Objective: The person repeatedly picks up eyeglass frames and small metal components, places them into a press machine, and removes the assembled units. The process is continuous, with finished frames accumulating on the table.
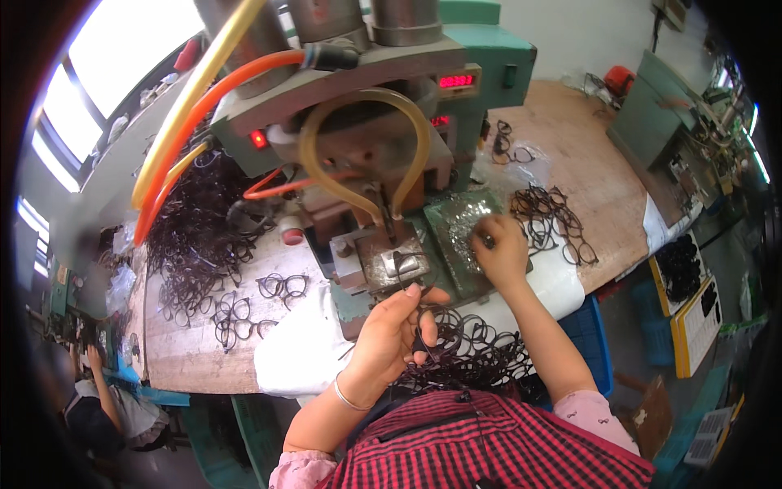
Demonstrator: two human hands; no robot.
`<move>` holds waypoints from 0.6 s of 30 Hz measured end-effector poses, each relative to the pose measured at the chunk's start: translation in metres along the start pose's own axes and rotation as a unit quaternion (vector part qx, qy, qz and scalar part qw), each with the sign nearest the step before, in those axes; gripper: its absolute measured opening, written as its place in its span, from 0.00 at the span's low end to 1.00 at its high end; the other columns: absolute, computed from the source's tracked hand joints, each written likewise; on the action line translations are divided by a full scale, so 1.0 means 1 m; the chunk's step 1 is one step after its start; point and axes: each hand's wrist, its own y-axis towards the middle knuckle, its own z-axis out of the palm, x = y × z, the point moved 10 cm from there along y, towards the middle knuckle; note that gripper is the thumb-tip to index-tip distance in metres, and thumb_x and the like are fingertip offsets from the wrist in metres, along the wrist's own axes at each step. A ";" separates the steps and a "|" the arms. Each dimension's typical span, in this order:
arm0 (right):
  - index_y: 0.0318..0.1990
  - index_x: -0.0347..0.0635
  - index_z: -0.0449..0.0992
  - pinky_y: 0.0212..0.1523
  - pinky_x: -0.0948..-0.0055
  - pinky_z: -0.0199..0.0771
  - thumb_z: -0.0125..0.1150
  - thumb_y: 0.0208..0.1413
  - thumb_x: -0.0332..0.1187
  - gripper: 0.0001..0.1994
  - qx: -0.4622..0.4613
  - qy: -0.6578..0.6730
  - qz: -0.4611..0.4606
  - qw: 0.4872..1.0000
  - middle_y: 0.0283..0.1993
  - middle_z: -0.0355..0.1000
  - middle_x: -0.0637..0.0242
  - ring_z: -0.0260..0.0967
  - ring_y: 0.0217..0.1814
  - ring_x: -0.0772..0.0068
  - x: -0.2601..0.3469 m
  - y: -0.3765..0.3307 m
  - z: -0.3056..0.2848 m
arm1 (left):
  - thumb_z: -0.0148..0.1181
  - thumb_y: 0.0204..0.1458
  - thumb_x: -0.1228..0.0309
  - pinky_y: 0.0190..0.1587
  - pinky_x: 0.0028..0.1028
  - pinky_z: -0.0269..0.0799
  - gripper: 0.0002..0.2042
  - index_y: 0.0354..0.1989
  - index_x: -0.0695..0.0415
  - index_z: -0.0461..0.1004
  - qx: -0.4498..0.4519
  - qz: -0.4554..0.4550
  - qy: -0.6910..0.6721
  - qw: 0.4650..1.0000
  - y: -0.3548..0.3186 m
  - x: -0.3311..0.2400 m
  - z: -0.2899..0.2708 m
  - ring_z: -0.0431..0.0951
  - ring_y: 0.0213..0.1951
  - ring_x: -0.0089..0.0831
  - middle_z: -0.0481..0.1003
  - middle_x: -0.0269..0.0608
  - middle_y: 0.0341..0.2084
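My left hand [389, 332] is closed around a dark eyeglass frame [422, 334], just in front of the machine's metal fixture [393, 262]. Part of that frame is hidden by the fingers. To the right, my right hand [505, 251] is over a green tray [446, 265] scattered with small shiny metal parts [466, 218]. Its fingers are bent together, with a small dark spot showing at them; what they pinch is hidden. Below both hands, a heap of dark eyeglass frames [476, 346] lies at the table's near edge, against my checked apron.
The green press machine [489, 61] rises ahead, with orange and yellow hoses [244, 73] curving before it. A large pile of dark frames [195, 220] covers the left side. More frames [554, 216] lie right of the tray. A blue crate [588, 342] stands below the table's right edge.
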 end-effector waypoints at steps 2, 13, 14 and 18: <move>0.31 0.45 0.77 0.43 0.57 0.70 0.67 0.46 0.31 0.06 -0.018 0.010 -0.110 0.994 0.48 0.75 0.63 0.70 0.53 0.54 0.028 -0.007 0.006 | 0.41 0.69 0.56 0.17 0.19 0.63 0.22 0.50 0.64 0.72 -0.011 -0.004 0.016 1.000 -0.001 0.001 -0.003 0.69 0.18 0.21 0.71 0.36 0.18; 0.40 0.39 0.82 0.45 0.66 0.74 0.64 0.56 0.30 0.07 -0.052 0.062 -0.003 0.997 0.38 0.79 0.59 0.76 0.42 0.60 -0.019 -0.001 0.002 | 0.68 0.48 0.77 0.45 0.31 0.73 0.10 0.40 0.59 0.79 -0.374 0.398 0.571 0.613 -0.130 -0.076 -0.104 0.79 0.41 0.37 0.80 0.42 0.40; 0.41 0.39 0.82 0.46 0.67 0.74 0.64 0.55 0.29 0.08 -0.036 0.093 0.066 0.993 0.39 0.79 0.57 0.76 0.43 0.60 -0.027 -0.005 -0.003 | 0.67 0.47 0.78 0.46 0.36 0.72 0.12 0.42 0.58 0.78 -0.478 0.395 0.624 0.476 -0.156 -0.096 -0.125 0.77 0.39 0.43 0.79 0.44 0.37; 0.40 0.38 0.83 0.46 0.68 0.74 0.65 0.54 0.28 0.07 -0.006 0.121 0.036 0.992 0.39 0.80 0.57 0.77 0.41 0.59 -0.011 -0.001 0.009 | 0.67 0.48 0.69 0.51 0.39 0.68 0.09 0.36 0.59 0.81 -0.622 0.279 0.569 0.460 -0.224 -0.134 -0.251 0.74 0.48 0.43 0.78 0.43 0.42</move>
